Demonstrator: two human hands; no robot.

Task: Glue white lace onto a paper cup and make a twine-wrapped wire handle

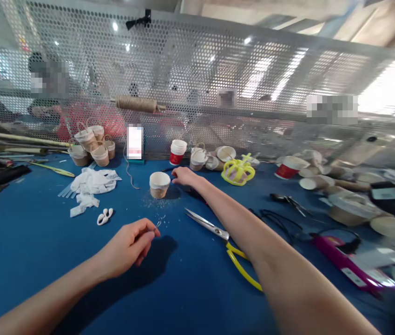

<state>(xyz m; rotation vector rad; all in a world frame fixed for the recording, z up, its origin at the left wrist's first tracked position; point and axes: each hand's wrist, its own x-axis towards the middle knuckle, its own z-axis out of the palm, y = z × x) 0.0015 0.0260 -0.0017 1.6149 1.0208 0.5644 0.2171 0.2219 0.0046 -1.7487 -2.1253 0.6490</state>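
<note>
My left hand (133, 244) hovers over the blue table (26, 242), its fingers pinched together on a tiny thing I cannot make out. My right hand (184, 176) reaches far forward, fingers curled, resting on the table right beside a small twine-wrapped paper cup (159, 184). What its fingers hold, if anything, is hidden. Scissors with yellow handles (218, 232) lie under my right forearm. Small crumbs of twine are scattered in front of the cup.
Several wrapped cups (91, 146) and a white cloth (91, 184) lie at the left. A red-and-white cup (177, 151), a yellow crown frame (238, 170), more cups and a pink tool (344, 260) sit to the right. A perforated metal screen (197, 83) stands behind; a person works beyond it.
</note>
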